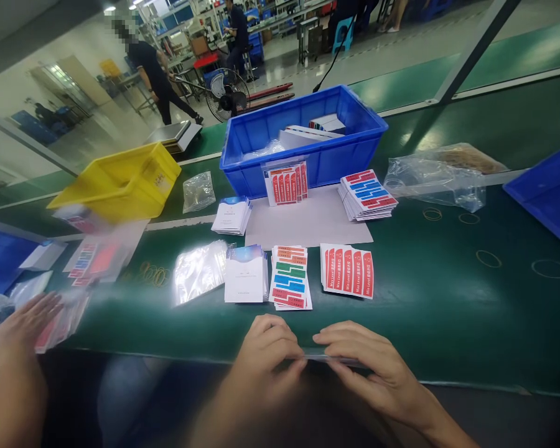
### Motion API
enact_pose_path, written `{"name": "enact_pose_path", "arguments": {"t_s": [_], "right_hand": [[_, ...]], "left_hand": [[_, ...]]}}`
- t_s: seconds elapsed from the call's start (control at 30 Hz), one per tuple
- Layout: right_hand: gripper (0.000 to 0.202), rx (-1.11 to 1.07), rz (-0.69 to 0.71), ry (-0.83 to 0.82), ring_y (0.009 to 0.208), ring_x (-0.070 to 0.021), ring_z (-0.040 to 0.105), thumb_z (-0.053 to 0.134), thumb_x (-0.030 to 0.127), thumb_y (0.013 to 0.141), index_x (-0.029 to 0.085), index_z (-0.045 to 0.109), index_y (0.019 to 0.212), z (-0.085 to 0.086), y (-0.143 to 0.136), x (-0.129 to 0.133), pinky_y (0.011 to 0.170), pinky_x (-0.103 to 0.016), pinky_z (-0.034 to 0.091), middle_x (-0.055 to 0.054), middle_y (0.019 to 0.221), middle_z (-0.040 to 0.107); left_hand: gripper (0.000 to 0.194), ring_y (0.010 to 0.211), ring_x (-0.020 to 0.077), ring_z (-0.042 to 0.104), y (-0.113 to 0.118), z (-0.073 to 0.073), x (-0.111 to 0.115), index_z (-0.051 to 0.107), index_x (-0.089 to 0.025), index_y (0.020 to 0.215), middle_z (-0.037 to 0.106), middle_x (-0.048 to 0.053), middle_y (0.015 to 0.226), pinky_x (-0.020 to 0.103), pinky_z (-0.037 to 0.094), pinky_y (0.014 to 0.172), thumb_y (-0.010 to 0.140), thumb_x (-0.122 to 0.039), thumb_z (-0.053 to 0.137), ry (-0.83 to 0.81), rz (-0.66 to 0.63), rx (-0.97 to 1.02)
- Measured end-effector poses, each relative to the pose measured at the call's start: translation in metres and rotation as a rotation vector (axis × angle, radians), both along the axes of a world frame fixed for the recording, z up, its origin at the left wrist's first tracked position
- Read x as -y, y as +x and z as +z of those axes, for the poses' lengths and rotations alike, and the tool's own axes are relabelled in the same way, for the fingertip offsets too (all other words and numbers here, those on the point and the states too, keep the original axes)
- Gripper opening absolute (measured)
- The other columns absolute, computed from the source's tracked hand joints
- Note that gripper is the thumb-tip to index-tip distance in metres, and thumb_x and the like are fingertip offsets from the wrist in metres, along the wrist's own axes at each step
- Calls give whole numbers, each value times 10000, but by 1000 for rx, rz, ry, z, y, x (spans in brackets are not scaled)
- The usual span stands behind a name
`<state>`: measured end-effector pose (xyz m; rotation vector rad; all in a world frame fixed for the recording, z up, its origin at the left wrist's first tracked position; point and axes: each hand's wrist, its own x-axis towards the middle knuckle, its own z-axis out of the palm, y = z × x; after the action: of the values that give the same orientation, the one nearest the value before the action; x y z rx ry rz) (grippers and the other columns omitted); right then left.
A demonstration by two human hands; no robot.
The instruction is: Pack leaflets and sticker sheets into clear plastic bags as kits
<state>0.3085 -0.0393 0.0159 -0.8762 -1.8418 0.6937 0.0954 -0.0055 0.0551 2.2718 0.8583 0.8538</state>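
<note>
At the table's front edge, my left hand (271, 351) and my right hand (376, 364) pinch a thin flat packet (315, 357) between thumbs and fingers. It shows nearly edge-on, so its contents cannot be made out. Just beyond lie a stack of white booklets (244, 280), a stack of multicoloured label sheets (289, 279) and a fan of red label sheets (348, 272). Left of them is a pile of clear plastic bags (200, 270). Farther back are a second booklet stack (232, 216), bagged red labels (287, 184) and a red-and-blue label stack (368, 194).
A blue bin (303, 155) holding papers stands behind, with a tilted yellow bin (121, 183) to its left. Another person's hand (25, 320) rests on bagged labels at far left. Rubber bands (488, 258) and a large plastic bag (438, 177) lie right.
</note>
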Motion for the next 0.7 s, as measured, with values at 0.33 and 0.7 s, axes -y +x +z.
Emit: {"name": "enact_pose_path", "arguments": {"t_s": [0.33,0.7], "right_hand": [[215,23,123,-40,847,-168,634,565,-2,851,168,621,970,8,-11,-13,764,-305,542,-60,890,709],[122,89,15,-145,783,-169,671,553,164,904,200,663,868,50,-2,-92,701,-287,538,-45,840,723]], "left_hand": [[90,753,159,572,6,3,-5,627,-167,843,711,20,735,309,478,701,843,-79,605,34,-66,5],[381,1020,207,630,-29,-15,-16,542,-222,1197,664,87,1099,344,532,885,836,-269,650,-22,475,131]]}}
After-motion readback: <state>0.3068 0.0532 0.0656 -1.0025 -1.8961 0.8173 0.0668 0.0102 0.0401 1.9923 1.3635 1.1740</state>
